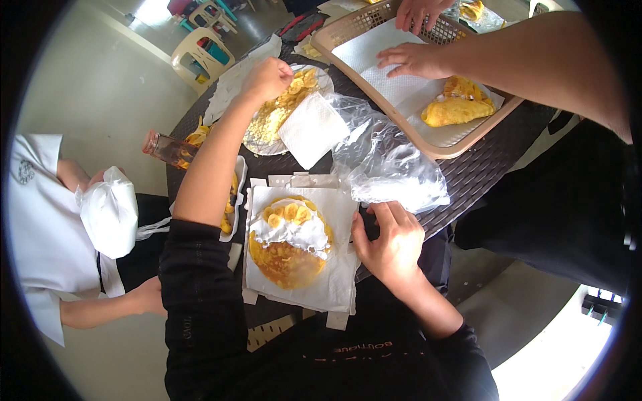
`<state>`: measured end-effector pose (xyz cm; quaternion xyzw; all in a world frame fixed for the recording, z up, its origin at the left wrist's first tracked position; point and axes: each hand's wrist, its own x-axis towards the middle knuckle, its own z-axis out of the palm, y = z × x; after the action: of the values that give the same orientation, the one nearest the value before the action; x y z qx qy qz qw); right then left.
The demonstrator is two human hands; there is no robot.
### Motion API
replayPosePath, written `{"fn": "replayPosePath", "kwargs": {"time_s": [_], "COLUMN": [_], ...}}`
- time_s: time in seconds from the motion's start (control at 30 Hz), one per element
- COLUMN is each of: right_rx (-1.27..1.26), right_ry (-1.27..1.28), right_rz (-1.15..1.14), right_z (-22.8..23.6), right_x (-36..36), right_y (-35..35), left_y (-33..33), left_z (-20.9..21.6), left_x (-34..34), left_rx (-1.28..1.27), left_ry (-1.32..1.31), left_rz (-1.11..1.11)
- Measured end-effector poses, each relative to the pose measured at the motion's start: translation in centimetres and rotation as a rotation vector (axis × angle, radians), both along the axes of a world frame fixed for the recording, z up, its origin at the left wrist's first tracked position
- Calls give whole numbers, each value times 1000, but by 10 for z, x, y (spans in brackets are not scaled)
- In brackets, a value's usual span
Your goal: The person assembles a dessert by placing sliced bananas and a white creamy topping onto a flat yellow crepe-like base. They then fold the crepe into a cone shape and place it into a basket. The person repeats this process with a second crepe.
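Observation:
My left hand [269, 80] reaches over the far plate [326, 79], fingers closed together at the banana slices [302, 81]; what they pinch is too small to make out. Crumbly pale yellow bits [267, 123] share that plate. Close to me, a round pancake [284, 264] lies on white paper towel [338, 287], its far half spread with white cream [294, 232] and topped by several banana slices [289, 214]. To its right, my right hand [394, 244] rests with thumb and fingers apart, holding nothing, beside a crumpled clear plastic bag [388, 160].
Another person's hands [418, 60] are over a tan basket [401, 127] lined with paper towel, holding a folded yellow pancake [458, 103]. A folded napkin [313, 130] overlaps the plate. A bottle [167, 148] and white tray [235, 200] stand left. Someone in white [50, 234] is at left.

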<state>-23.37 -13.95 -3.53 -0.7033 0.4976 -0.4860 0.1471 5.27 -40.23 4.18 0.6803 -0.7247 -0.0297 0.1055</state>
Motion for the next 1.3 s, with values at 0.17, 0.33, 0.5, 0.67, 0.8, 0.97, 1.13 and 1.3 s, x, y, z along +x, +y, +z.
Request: {"fn": "replayPosePath", "kwargs": {"time_s": [0.17, 0.33, 0.5, 0.67, 0.8, 0.97, 1.13, 1.3], "right_rx": [4, 29, 59, 57, 48, 7, 30, 38], "right_ry": [2, 43, 27, 39, 42, 42, 57, 74], "right_rz": [7, -11, -20, -12, -11, -12, 15, 6], "right_z": [0, -3, -4, -2, -2, -3, -1, 3], "right_x": [0, 0, 1, 5, 4, 2, 5, 0], "right_y": [0, 1, 1, 3, 2, 1, 2, 1], "left_y": [-12, -8, -23, -19, -11, 17, 56, 122], "left_z": [-5, -11, -18, -19, -16, 8, 22, 42], "left_x": [33, 30, 23, 18, 6, -12, -5, -26], "left_rx": [101, 151, 140, 129, 115, 21, -84, -154], "left_ry": [-42, -12, -27, -196, -137, -37, 97, 221], "left_rz": [-4, 91, 210, 385, 394, 307, 165, 14]}}
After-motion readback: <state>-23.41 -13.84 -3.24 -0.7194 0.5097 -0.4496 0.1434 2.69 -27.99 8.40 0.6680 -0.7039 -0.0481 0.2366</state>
